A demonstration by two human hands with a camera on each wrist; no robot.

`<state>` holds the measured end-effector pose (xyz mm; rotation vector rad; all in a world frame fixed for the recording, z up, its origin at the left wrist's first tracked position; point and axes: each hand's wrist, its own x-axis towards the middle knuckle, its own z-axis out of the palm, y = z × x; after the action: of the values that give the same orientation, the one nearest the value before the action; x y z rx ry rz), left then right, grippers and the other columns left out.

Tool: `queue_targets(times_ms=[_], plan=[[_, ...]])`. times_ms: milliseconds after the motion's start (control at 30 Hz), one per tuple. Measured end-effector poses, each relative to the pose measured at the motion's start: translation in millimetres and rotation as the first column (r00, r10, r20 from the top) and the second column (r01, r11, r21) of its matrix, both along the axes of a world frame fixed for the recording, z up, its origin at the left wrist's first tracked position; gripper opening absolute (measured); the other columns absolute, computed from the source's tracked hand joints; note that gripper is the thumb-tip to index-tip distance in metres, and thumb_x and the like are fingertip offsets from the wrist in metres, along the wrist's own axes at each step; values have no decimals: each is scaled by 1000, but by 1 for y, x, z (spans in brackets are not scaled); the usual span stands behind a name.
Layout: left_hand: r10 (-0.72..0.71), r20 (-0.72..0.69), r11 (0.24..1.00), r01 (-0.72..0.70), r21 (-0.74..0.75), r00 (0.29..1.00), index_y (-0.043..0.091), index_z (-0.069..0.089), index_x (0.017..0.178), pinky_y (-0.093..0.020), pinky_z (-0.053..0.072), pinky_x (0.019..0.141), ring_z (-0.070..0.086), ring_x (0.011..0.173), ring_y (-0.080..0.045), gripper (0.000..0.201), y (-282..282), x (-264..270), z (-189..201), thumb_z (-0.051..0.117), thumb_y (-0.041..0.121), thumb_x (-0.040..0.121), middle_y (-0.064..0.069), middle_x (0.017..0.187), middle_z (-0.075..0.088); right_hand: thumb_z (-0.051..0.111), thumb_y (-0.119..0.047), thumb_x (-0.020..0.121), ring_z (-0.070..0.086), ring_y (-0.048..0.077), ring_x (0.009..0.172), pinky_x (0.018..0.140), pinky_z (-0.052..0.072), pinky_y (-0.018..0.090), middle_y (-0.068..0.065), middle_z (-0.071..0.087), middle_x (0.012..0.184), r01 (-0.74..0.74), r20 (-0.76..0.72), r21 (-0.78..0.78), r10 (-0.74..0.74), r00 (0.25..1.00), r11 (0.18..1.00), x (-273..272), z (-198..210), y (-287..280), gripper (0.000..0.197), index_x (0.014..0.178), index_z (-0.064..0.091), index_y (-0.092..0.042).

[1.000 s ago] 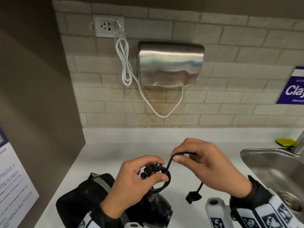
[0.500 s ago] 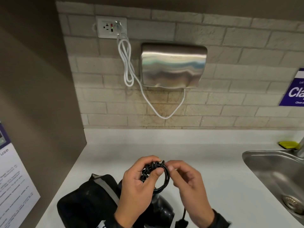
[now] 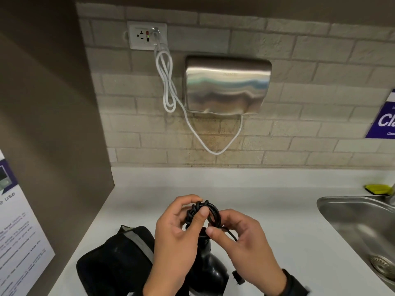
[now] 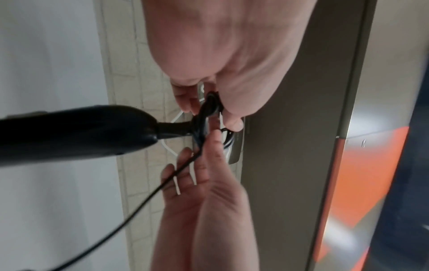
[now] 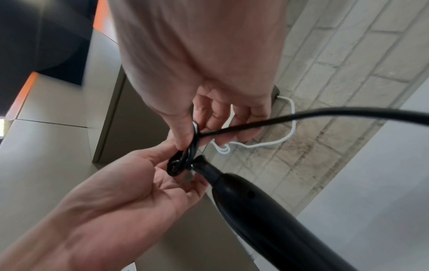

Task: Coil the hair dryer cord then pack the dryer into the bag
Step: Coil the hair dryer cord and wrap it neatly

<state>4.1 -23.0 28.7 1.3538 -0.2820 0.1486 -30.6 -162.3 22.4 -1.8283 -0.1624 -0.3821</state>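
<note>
Nearest the viewer, the black hair dryer (image 3: 210, 272) lies on the white desk (image 3: 277, 210), its handle rising toward the hands; just left of it, and touching it, sits the black bag (image 3: 113, 265) with a grey-edged opening, the dryer outside it. Above the handle end, the left hand (image 3: 177, 238) pinches the coiled black cord (image 3: 203, 212) between thumb and curled fingers — the thumb pressed across the front of the small bundle of loops. The right hand (image 3: 245, 246) meets it from the right, its thumb and forefinger closed on the loose strand where it leaves the coil; the other fingers are loosely bent behind. In the right wrist view that strand runs taut from the pinch and off to the picture's right edge. The plug (image 3: 238, 278) hangs low beside the right forearm, near the dryer's body. Farther right, a stainless sink (image 3: 352, 212) is set into the desk, with a yellow sponge (image 3: 377, 188) at its back rim. On the brick wall beyond — a steel hand dryer (image 3: 227, 85), whose white cable (image 3: 168, 86) loops up to a wall outlet (image 3: 147, 35).
</note>
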Motion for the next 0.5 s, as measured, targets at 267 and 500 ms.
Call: queue_targets(times_ms=[267, 500], plan=[[-119, -148, 985, 98, -142, 982, 10, 68, 100, -7, 49, 58, 69, 66, -5, 13, 1, -3, 8, 69, 9, 88, -12, 76, 76, 81, -22, 76, 66, -1, 91, 72, 43, 5, -20, 73, 83, 162, 63, -97, -156, 986, 982, -7, 4, 5, 29, 94, 61, -33], [-181, -314, 967, 110, -228, 932, 5, 69, 101, -30, 47, 72, 63, 68, -16, 18, 0, 3, 9, 69, 18, 88, -11, 75, 71, 70, -30, 82, 58, 15, 94, 75, 48, 29, -10, 67, 104, 482, 533, -391, -234, 813, 784, -4, -16, 14, 9, 87, 72, -23]])
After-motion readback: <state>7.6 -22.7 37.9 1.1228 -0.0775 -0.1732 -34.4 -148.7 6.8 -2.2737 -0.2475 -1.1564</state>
